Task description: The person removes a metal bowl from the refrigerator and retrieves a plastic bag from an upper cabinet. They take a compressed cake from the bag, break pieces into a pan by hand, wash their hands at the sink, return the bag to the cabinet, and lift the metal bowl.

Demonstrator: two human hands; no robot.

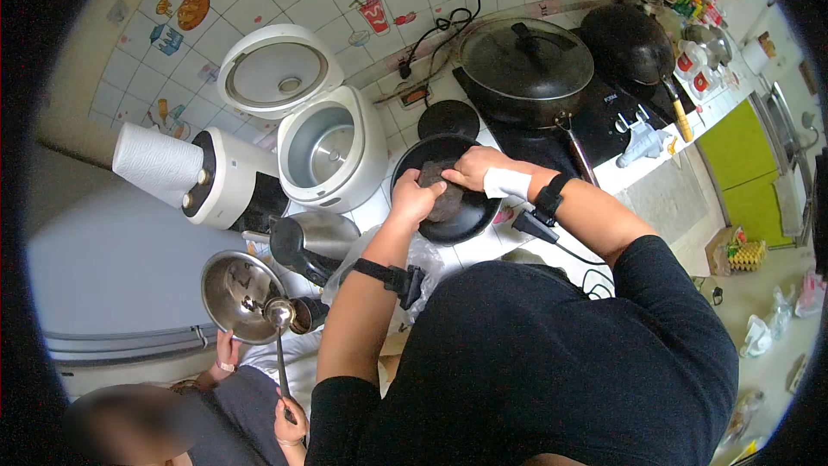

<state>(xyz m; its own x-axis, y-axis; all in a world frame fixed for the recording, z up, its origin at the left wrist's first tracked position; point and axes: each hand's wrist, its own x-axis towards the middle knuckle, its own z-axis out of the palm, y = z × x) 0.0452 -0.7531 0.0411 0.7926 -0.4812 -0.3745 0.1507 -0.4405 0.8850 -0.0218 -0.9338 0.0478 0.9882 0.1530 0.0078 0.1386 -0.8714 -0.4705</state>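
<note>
The dark brown lump in my left hand and right hand looks matt and rough; I cannot tell its material. The black pan beneath has a smooth wall with a faint sheen. My desk is glossy white tile. Toward its back edge, the rice cooker is shiny white plastic around a satin metal pot. Nearer the front edge, the kettle pairs smooth steel with black plastic, beside a crinkled clear plastic bag. My right sleeve is matt black cloth.
</note>
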